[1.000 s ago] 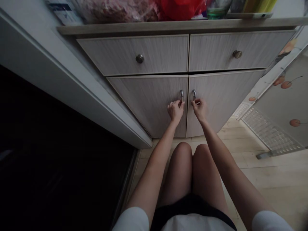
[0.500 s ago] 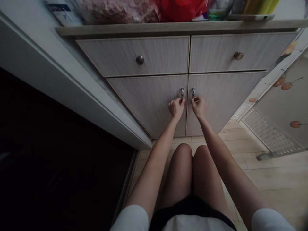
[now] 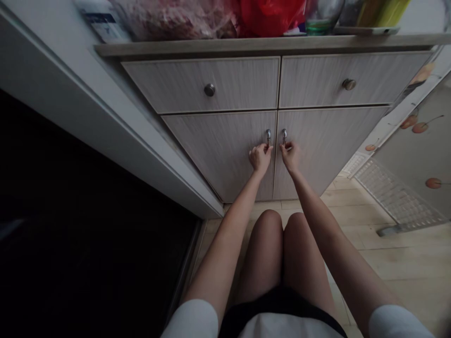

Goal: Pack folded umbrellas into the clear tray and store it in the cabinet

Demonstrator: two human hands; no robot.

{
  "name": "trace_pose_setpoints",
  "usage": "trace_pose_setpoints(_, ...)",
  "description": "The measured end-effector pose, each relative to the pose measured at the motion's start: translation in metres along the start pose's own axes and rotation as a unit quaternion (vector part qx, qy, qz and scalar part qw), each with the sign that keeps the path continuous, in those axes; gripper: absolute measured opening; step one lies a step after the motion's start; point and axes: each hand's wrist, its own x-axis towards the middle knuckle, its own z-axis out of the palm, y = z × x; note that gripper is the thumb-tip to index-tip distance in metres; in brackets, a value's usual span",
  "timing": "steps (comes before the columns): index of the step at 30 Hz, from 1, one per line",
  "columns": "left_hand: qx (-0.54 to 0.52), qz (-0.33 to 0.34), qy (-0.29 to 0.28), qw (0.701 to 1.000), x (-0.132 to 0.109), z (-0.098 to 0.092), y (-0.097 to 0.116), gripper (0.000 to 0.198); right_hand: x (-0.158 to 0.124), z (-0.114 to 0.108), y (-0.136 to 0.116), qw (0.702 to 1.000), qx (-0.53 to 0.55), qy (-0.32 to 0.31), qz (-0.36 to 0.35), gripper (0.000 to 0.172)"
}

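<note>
Two lower doors of a pale wood-grain cabinet stand closed side by side before me. My left hand (image 3: 260, 157) is closed on the lower part of a curved metal door handle (image 3: 268, 134) on the left door (image 3: 218, 145). Its twin, the right door handle (image 3: 284, 133), is pinched low down by my right hand (image 3: 290, 156), at the inner edge of the right door (image 3: 327, 141). My fingers cover the bottom ends of both handles.
Above are a left drawer (image 3: 243, 89) and a right drawer (image 3: 373, 77), both shut, with round knobs. The cabinet top (image 3: 211, 45) bears a pink-filled plastic bag (image 3: 179, 19), a red bag (image 3: 271, 16) and a glass (image 3: 322, 19). At right stands a cherry-patterned panel (image 3: 412, 159); a dark opening (image 3: 88, 211) lies left.
The view has shifted slightly, so the cabinet appears a little lower and further right. Both hands stay on the handles, and the doors remain closed.
</note>
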Motion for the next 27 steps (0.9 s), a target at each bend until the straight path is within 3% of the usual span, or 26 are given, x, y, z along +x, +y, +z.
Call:
trace_pose_setpoints(3,0.0,-0.002,-0.012,1.0,0.0,-0.005,0.004,0.023,0.001,-0.005,-0.007,0.999,0.004,-0.003,0.036,0.028)
trace_pose_setpoints(6,-0.014,-0.019,-0.05,0.998,0.0,-0.017,0.008,0.024,0.002,-0.02,-0.015,0.997,0.024,-0.051,0.051,0.037)
trace_pose_setpoints(10,-0.162,-0.084,-0.106,0.977,-0.005,-0.047,0.002,0.047,-0.006,-0.062,-0.022,0.986,0.121,-0.095,0.06,0.061)
trace_pose_setpoints(12,-0.316,-0.117,-0.173,0.926,-0.014,-0.064,-0.004,0.056,-0.015,-0.088,-0.028,0.959,0.236,-0.139,0.066,0.065)
trace_pose_setpoints(15,-0.552,-0.113,-0.285,0.776,-0.034,-0.083,-0.008,0.069,-0.033,-0.122,-0.04,0.858,0.441,-0.249,0.09,0.076)
trace_pose_setpoints(17,-0.664,-0.092,-0.292,0.682,-0.05,-0.088,-0.006,0.07,-0.044,-0.134,-0.048,0.789,0.54,-0.278,0.094,0.083)
trace_pose_setpoints(19,-0.737,-0.083,-0.257,0.62,-0.064,-0.085,-0.002,0.065,-0.054,-0.137,-0.054,0.75,0.597,-0.269,0.095,0.084)
trace_pose_setpoints(22,-0.789,-0.092,-0.2,0.573,-0.08,-0.071,0.002,0.056,-0.065,-0.128,-0.056,0.716,0.642,-0.25,0.108,0.081)
trace_pose_setpoints(27,-0.809,-0.125,-0.149,0.555,-0.096,-0.047,-0.002,0.05,-0.079,-0.105,-0.049,0.644,0.712,-0.24,0.14,0.079)
